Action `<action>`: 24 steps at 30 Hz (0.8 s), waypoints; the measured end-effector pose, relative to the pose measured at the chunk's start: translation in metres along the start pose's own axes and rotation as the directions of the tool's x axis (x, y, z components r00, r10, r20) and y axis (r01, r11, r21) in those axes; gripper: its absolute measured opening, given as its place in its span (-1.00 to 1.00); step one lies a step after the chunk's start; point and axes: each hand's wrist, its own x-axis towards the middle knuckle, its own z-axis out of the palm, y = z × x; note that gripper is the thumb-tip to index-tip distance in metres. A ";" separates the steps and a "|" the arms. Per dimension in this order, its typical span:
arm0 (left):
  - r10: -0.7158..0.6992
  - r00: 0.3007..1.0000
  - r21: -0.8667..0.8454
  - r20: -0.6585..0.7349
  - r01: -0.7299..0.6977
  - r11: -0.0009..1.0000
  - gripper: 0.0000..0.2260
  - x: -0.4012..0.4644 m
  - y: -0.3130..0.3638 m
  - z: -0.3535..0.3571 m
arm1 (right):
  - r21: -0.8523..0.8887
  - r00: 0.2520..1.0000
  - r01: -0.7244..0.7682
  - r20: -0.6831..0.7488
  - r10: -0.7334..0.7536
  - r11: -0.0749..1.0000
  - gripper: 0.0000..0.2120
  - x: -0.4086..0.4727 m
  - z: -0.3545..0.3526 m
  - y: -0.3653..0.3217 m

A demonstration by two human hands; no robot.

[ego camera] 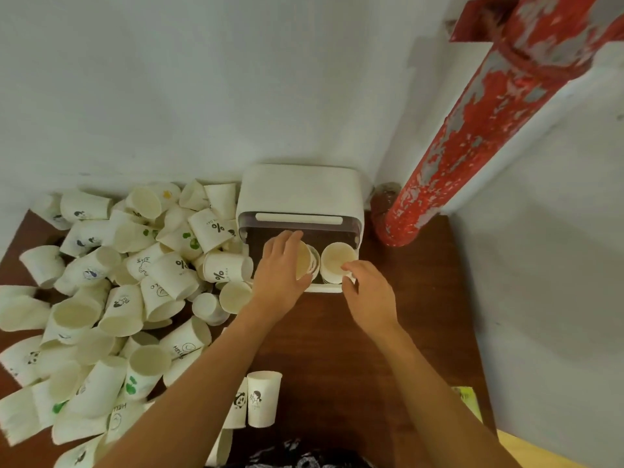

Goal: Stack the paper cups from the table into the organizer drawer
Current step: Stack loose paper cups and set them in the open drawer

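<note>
A dark brown wooden tabletop (337, 349) fills the lower view, butted against a pale plaster wall (202, 96) along its far edge. At the far right corner a thick round pipe (479, 130) with flaking red paint rises from the tabletop, crowding that side. The left half, from the far edge to the near edge, is buried under a loose heap of white paper cups (101, 298), smooth and tapered, most on their sides, some printed with small pictures or words. The bare room is a strip of wood down the middle and right. Against the far edge, just left of the pipe, stands a white plastic organizer (300, 190) with rounded corners; its drawer (324, 288) is pulled out toward the near edge. Inside it, a stack of cups (337, 261) stands on the right. The left hand (280, 268) curls around a cup (304, 261) in the drawer's left part. The right hand (368, 292) rests at the right stack's rim, fingers loosely bent; whether they pinch it I cannot tell. Two upright cups (263, 403) stand near the near edge.
</note>
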 end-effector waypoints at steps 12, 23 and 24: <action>-0.070 0.996 -0.032 0.048 0.072 0.997 -0.69 -0.014 -0.029 0.001 | 0.020 0.999 0.036 -0.015 -0.036 0.999 -0.75 -0.008 0.015 -0.013; 0.135 0.982 -0.029 0.133 -0.132 0.991 -0.64 -0.009 -0.049 0.006 | -0.512 0.989 -0.139 -0.109 0.096 0.848 -0.69 -0.002 0.048 -0.027; 0.146 0.978 -0.031 0.151 -0.143 0.989 -0.66 -0.006 -0.048 0.012 | -0.500 0.989 -0.143 -0.108 0.102 0.854 -0.70 -0.002 0.049 -0.025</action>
